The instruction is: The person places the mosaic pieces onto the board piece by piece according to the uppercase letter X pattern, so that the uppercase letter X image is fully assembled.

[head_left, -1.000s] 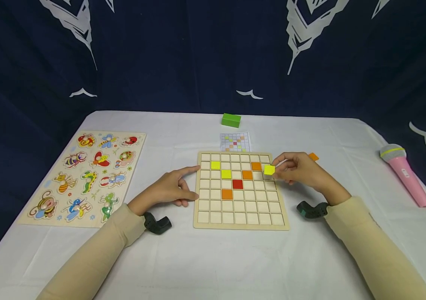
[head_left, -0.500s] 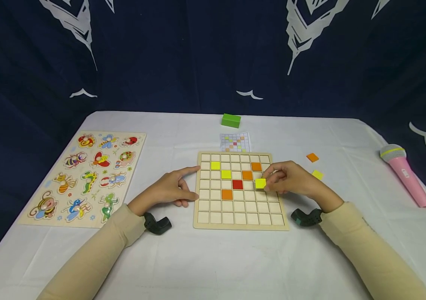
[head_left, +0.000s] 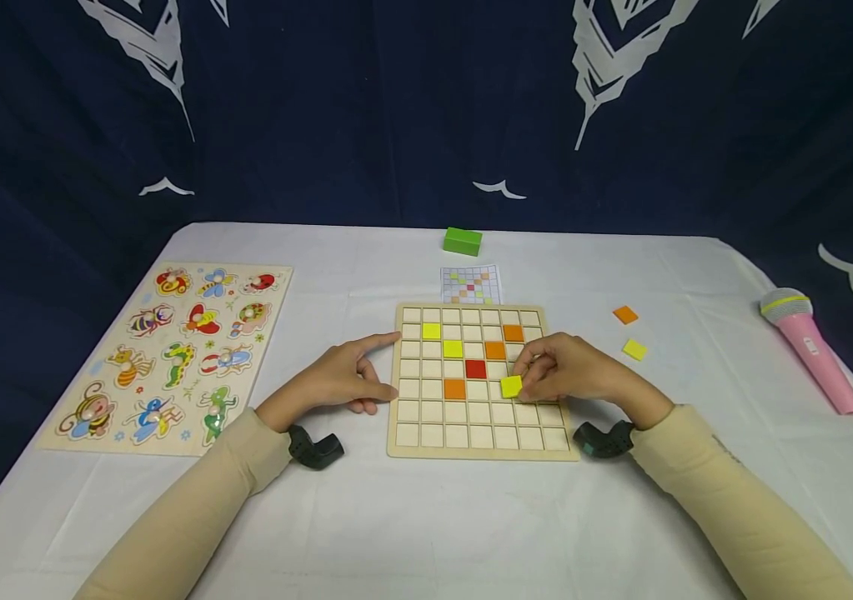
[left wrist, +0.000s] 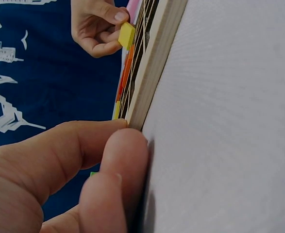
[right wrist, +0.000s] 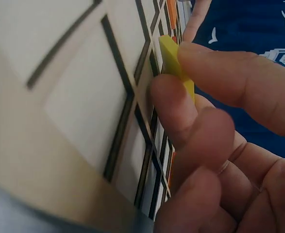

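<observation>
A wooden grid board (head_left: 471,436) lies in the middle of the table in the head view. My left hand (head_left: 338,377) touches its left edge with index finger and thumb spread apart. Between thumb and fingers, my right hand (head_left: 574,367) pinches a yellow square tile (head_left: 511,387) over the board's right half. In the right wrist view that yellow tile (right wrist: 170,57) is tilted; whether it touches the board is hard to tell. Set in the grid are a red tile (head_left: 475,369), two yellow tiles and several orange tiles, among them one orange tile (head_left: 454,389) in the lower row.
Right of the board lie a loose orange tile (head_left: 625,315), a loose yellow tile (head_left: 634,349) and a pink microphone (head_left: 816,354). Behind it are a small patterned card (head_left: 470,284) and a green block (head_left: 463,242). An insect puzzle board (head_left: 171,358) lies to the left.
My right hand has moved left and toward the near side over the board with the yellow tile, uncovering the loose tiles on the right. The left hand has stayed in place.
</observation>
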Demonstrator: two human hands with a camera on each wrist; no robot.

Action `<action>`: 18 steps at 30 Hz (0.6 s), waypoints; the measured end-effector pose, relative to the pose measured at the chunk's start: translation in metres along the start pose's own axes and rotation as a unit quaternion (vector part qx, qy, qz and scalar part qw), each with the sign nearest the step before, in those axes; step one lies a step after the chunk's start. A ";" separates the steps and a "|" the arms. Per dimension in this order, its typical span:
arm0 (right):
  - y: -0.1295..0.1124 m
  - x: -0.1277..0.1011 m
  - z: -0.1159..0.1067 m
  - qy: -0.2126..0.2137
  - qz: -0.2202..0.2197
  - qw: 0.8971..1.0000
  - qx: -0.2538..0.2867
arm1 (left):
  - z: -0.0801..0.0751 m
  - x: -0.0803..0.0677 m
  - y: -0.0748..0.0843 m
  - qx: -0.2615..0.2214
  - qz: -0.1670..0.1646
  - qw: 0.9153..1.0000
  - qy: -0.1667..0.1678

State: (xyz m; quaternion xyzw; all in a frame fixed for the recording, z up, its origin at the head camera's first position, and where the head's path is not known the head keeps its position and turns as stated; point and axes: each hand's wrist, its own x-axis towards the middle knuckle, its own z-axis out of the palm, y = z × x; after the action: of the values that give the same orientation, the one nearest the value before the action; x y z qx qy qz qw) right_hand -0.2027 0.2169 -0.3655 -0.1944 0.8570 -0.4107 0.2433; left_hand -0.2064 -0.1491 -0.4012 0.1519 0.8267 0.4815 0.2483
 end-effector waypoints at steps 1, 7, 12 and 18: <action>0.000 0.001 0.001 -0.001 -0.003 1.000 -0.009 | 0.000 0.000 0.000 -0.001 0.000 1.000 0.000; -0.004 0.005 0.004 -0.007 -0.009 0.999 -0.038 | 0.000 0.000 0.000 -0.002 0.000 1.000 0.000; -0.007 0.009 0.007 -0.005 -0.011 0.999 -0.051 | 0.000 -0.001 0.001 0.000 0.001 1.000 0.000; -0.007 0.012 0.011 -0.005 -0.012 0.998 -0.059 | -0.001 -0.001 0.001 0.002 0.001 1.000 0.000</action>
State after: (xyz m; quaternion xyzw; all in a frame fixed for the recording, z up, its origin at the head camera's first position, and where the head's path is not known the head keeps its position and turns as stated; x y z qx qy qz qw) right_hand -0.2051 0.1998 -0.3691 -0.2203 0.8763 -0.3611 0.2306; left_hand -0.2062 -0.1495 -0.4004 0.1531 0.8275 0.4798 0.2481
